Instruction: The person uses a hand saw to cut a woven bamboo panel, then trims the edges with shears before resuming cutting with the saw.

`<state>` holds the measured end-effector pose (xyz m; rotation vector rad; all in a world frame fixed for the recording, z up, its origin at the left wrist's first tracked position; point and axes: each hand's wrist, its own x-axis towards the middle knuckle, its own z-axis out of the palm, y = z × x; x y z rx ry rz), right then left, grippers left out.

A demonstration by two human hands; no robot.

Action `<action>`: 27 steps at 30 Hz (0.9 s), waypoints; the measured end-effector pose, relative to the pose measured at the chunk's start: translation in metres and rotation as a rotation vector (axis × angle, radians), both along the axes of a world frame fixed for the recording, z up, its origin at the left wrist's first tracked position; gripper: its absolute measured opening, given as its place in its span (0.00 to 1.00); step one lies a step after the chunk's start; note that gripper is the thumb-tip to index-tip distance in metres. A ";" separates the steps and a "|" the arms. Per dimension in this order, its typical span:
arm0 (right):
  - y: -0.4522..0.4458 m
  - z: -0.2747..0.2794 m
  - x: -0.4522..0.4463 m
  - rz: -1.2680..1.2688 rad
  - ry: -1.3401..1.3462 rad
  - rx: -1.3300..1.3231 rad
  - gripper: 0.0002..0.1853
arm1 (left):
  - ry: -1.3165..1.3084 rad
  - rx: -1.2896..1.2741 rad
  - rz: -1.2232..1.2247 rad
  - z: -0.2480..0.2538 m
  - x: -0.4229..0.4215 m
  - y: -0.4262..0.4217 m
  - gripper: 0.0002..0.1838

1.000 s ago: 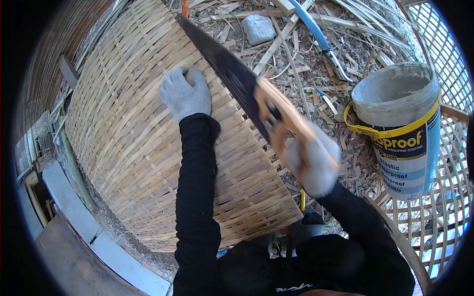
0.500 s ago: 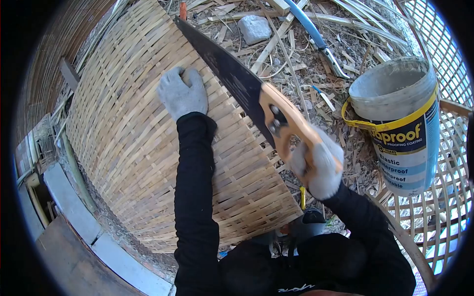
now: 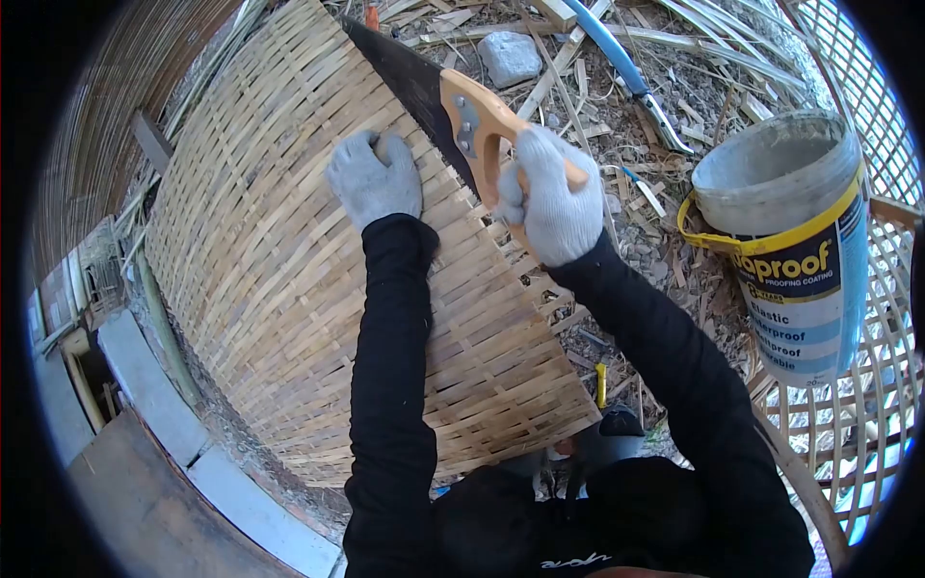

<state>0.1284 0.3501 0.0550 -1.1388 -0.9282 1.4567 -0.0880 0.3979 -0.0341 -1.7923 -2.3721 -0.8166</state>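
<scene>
A large woven bamboo mat (image 3: 289,241) fills the left and middle of the view. My left hand (image 3: 378,178), in a grey glove, presses on top of it with thumb and fingers apart and nothing in them. My right hand (image 3: 554,197), also gloved, is wrapped round the wooden handle of a handsaw (image 3: 474,114). The dark blade lies along the mat's right edge, its tip toward the top and its toothed side against the weave. Part of the handle is hidden by my fingers.
To the right stands a plastic bucket (image 3: 785,231) with a yellow handle, beside an openwork bamboo basket (image 3: 848,424). Behind are a grey stone (image 3: 510,59), a blue-handled tool (image 3: 617,58) and wood strips. A small knife (image 3: 644,191) and a yellow tool (image 3: 601,385) lie on the debris-covered ground.
My right hand has pushed the saw up and away along the mat's edge, so less blade shows. My left hand keeps its place on the mat; the whole view has shifted slightly.
</scene>
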 end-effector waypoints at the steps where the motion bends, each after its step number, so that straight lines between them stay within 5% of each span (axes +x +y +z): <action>1: 0.000 -0.005 -0.001 -0.007 -0.018 0.047 0.21 | -0.002 0.000 0.000 -0.001 -0.001 -0.002 0.19; 6: -0.037 0.019 0.023 -0.042 0.103 -0.125 0.20 | -0.038 0.034 0.000 -0.004 -0.003 -0.002 0.19; 16: -0.144 0.051 0.086 -0.102 -0.045 -0.194 0.47 | 0.008 0.066 -0.020 -0.004 -0.001 0.001 0.16; 22: -0.046 0.005 0.026 -0.005 -0.019 0.006 0.22 | 0.015 0.090 -0.035 -0.006 0.001 0.005 0.15; 27: 0.003 -0.001 0.005 -0.044 0.106 -0.071 0.18 | 0.009 0.067 -0.020 -0.002 0.002 0.002 0.15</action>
